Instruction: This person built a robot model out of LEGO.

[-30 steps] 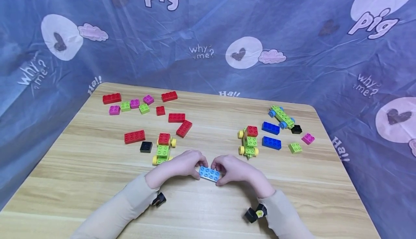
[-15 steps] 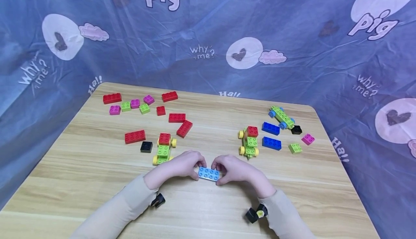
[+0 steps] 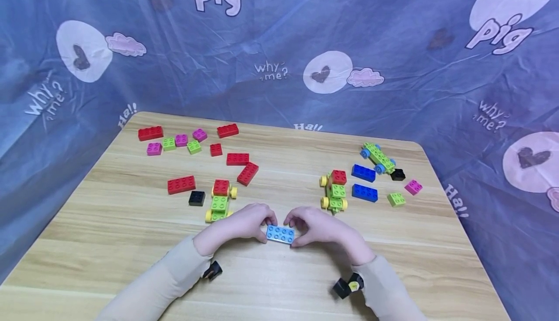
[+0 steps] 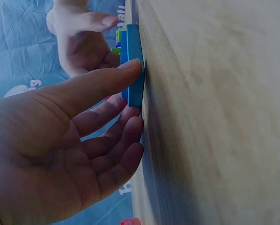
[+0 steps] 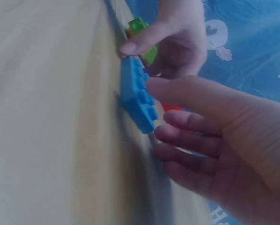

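- Sitting closest are two beige sleeves (image 3: 163, 280), each with a black gadget (image 3: 341, 288) by the cuff, over the wood-grain tabletop (image 3: 279, 292).
- Next up, the hands: left hand (image 3: 251, 221) has the left end of a light blue brick (image 3: 280, 234) pinched, thumb on the near side and fingers round the back.
- Right hand (image 3: 316, 226) curves around the brick's other end, thumb near, fingers far. Can't tell if it's really gripping or just about touching.
- That brick is between the hands, studs up, slightly angled, low at the middle of the near tabletop.
- Just past the left hand: a yellow-wheeled car (image 3: 220, 202) with green and red blocks on it, a small black brick (image 3: 197, 198) beside it, and a long red brick (image 3: 181, 184) beyond.
- Past the right hand there's a matching car (image 3: 336, 191), then two dark blue bricks (image 3: 365, 192), with a lime brick (image 3: 396, 199) and a magenta brick (image 3: 413, 186) further right.
- Further back right, a green base with blue wheels (image 3: 379, 157).
- Further back left, more red, lime and magenta bricks are scattered around.
- Way at the back, a blue printed cloth (image 3: 244, 44) with "pig" and "why me?" on it.
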Demonstrator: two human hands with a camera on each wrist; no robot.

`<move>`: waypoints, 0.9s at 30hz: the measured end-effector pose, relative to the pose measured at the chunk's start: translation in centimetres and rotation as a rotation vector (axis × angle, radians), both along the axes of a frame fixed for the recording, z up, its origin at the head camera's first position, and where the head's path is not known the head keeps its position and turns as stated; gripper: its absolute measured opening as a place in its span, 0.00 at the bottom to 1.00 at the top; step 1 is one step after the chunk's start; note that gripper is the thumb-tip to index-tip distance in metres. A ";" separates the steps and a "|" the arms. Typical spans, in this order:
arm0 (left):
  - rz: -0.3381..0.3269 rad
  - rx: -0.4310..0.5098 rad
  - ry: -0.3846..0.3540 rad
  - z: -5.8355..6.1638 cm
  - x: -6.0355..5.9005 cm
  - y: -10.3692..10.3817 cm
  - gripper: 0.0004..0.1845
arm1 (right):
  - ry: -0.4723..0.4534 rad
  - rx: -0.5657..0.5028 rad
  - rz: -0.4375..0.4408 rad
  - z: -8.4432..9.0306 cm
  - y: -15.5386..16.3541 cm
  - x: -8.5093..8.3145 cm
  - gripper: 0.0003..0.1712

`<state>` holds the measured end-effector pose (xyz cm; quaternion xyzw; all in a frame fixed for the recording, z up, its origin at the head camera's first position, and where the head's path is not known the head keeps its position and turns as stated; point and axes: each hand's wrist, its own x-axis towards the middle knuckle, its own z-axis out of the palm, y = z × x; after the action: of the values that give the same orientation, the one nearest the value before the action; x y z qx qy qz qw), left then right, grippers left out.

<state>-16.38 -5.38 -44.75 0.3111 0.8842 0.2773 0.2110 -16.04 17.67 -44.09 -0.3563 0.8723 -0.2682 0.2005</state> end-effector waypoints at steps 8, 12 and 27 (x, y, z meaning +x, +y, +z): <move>0.009 -0.012 -0.016 0.2 0.0 0.0 0.19 | 0.050 -0.096 -0.033 2.1 0.0 -1.6 0.27; 0.013 -0.022 -0.028 0.2 0.0 0.0 0.19 | 0.145 -0.140 -0.057 2.7 -0.7 -2.5 0.25; 0.020 -0.054 -0.024 0.4 0.2 0.0 0.18 | 0.333 -0.127 0.020 4.2 -4.7 -7.1 0.25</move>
<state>-16.16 -5.42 -44.38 0.2932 0.8918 0.2592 0.2269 -23.13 13.01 -39.87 -0.4162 0.8713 -0.2579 0.0328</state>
